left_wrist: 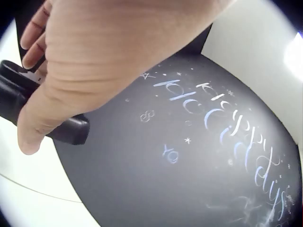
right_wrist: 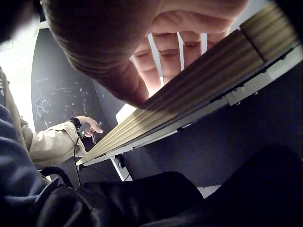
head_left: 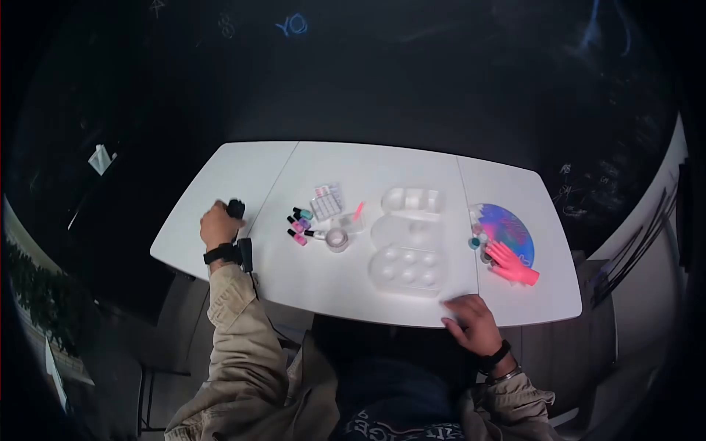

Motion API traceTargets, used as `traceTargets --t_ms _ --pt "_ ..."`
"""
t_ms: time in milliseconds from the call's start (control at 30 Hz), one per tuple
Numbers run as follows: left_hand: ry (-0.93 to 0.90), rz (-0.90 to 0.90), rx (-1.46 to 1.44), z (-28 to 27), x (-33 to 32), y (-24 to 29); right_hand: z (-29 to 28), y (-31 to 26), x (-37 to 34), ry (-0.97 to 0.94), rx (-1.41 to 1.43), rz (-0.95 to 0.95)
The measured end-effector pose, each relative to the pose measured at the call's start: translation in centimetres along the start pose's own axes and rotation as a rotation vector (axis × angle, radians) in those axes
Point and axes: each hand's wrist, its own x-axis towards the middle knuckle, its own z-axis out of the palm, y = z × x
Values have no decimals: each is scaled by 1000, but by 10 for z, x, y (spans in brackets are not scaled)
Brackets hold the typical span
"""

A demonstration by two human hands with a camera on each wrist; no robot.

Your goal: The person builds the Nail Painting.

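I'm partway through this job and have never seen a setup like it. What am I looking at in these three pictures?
There is no robot: a person is using two bare hands. The head picture comes from a camera worn on the head, looking forward and down. The other two come from cameras on each wrist, close to each hand.

On the white table lie small bottles, a clear case, a round container, a white tray, a colourful disc and a pink hand shape.

The left hand grips a black object; I can't tell what it is. The right hand holds nothing and is at the table's near edge.
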Motion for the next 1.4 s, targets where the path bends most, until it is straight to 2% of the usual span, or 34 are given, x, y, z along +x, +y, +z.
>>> traceTargets --t_ms 200,633,833,933,1033,1133,1233,1367,1400 --pt "-167 -88 34 17 -5 3 -2 0 0 12 -18 -9" --pt "-200 -87 75 31 -7 4 -6 1 2 13 -2 -5" --pt "-125 -118 118 24 -14 19 -7 3 1 15 12 3" --pt "-28 -35 79 19 -12 21 -7 2 1 12 15 5" --pt "64 194 -152 26 12 9 -7 1 0 11 15 5" --pt "159 387 -577 -29 -19 48 -5 3 1 10 19 5" --pt "129 562 -795 -86 -65 88 -4 4 0 17 9 -4" --pt "-47 881 -965 -94 -115 121 -5 2 0 18 -7 -14" --pt "-159 921 -1035 -89 -129 127 -7 1 1 13 -10 -17"
